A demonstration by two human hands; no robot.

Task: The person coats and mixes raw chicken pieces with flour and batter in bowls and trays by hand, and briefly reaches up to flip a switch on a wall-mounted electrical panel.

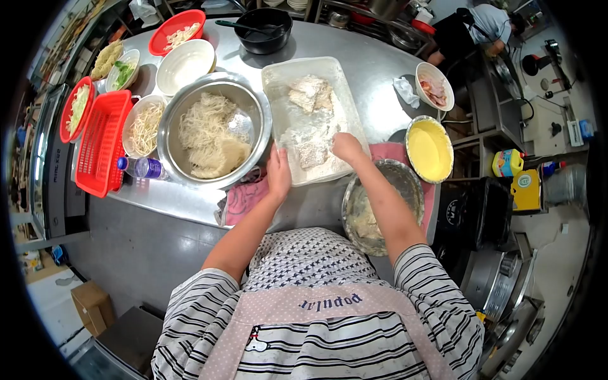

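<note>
A white rectangular tub [351, 104] stands in front of me with loose flour in it. Floured pieces [310, 94] lie toward its far end, and another floured piece [313, 154] lies near its close end. Over the tub's right side, my right hand [348, 147] is closed, its fingers bunched above the flour; what they hold, if anything, is hidden. My left hand [278, 172] rests against the tub's near left corner, fingers extended. Left of it stands a steel bowl [166, 136] of thin noodles [215, 136]. A bowl with wet batter [373, 212] sits below my right forearm.
A yellow-filled bowl [430, 149] and a bowl of meat slices [434, 87] are at the right. Red baskets [104, 142], a bottle [149, 168] and a bowl of sprouts [145, 128] stand left. A black pan [263, 39] is at the back. A person [481, 28] works at upper right.
</note>
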